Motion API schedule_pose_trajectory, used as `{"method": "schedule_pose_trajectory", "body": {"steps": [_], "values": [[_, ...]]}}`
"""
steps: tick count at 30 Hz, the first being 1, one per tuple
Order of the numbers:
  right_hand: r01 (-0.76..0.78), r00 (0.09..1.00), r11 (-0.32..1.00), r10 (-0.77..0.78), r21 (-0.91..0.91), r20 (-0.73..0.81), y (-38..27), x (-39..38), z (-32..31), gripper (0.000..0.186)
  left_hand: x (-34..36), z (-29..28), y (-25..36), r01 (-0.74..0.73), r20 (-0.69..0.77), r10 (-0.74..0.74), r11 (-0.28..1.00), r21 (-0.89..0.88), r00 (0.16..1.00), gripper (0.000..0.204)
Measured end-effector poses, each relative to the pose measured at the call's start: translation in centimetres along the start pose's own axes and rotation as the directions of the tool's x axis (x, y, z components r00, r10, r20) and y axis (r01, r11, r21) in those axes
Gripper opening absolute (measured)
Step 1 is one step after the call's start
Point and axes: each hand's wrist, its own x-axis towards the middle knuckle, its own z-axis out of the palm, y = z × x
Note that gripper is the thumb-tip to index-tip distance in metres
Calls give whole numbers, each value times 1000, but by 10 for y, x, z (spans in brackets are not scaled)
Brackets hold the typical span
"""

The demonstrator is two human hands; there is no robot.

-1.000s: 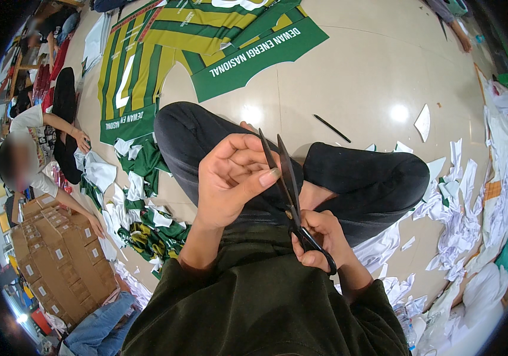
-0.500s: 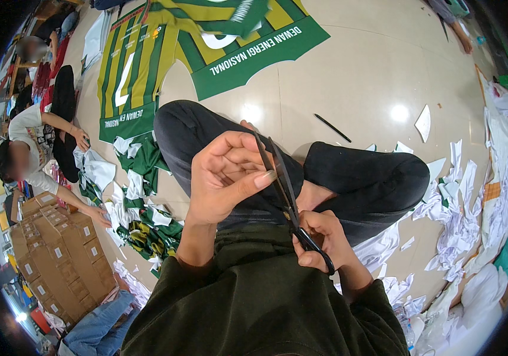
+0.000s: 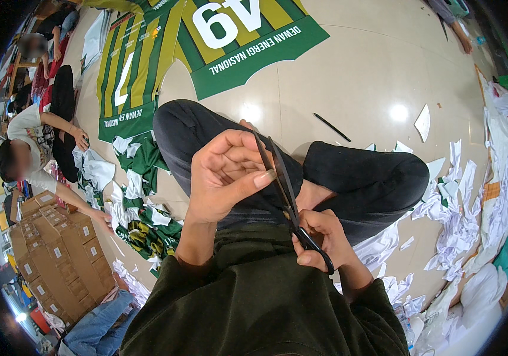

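Note:
My right hand is closed round the black handles of a pair of scissors. The dark blades point up and away from me, slightly parted. Close beside the blades is my left hand, palm up, with fingers loosely bent and the thumb apart from them. Its thumb and fingertips lie by the blades; whether they touch cannot be told. No cloth shows between the blades. Beyond my crossed legs lie green striped jersey panels with white lettering. Another striped panel is to their left.
Green and white cloth scraps lie left of my knee, and white scraps on the right. A black stick-like thing rests on the tiled floor. Cardboard boxes are stacked at left, near another person's arm.
The striped cloth at the top, earlier folded over the large panel, has shifted up and left, uncovering that panel's white print. My hands and the scissors have hardly moved.

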Motion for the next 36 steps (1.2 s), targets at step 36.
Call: {"method": "schedule_pose_trajectory", "body": {"steps": [36], "values": [[-62,998,997,61,40,31,-2,-2,-1,42,0,-15,-2,101,42,-101,995,9,994,37]]}}
